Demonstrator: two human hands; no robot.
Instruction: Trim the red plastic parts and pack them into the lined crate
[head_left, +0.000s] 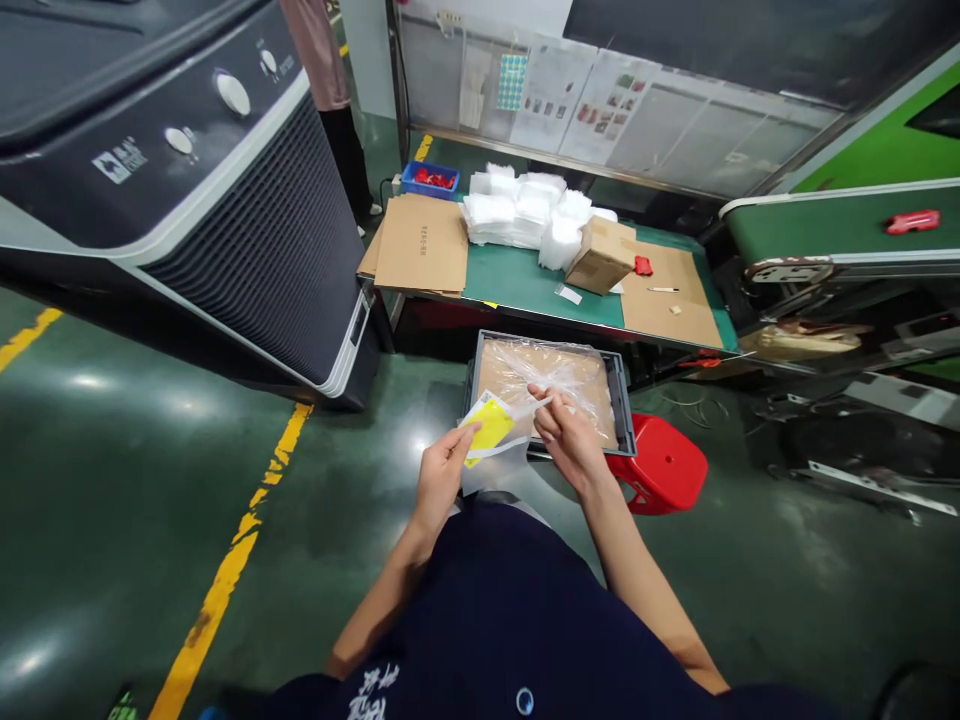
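Above green flooring, the left hand pinches yellow paper between thumb and fingers.

One head camera looks forward and down.

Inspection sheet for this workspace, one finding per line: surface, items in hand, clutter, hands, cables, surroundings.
Surface: green bench top, partly covered by flat brown cardboard.
Items: yellow card and translucent plastic film, held up near a grey plastic crate.
Clutter: piled white packaging beside a brown cardboard box on the bench.
Hands: left hand grips the card; right hand pinches a white strip.
Cables: black cable beside the blue plastic bin.
Surroundings: red plastic stool, large dark appliance, person standing beyond it.
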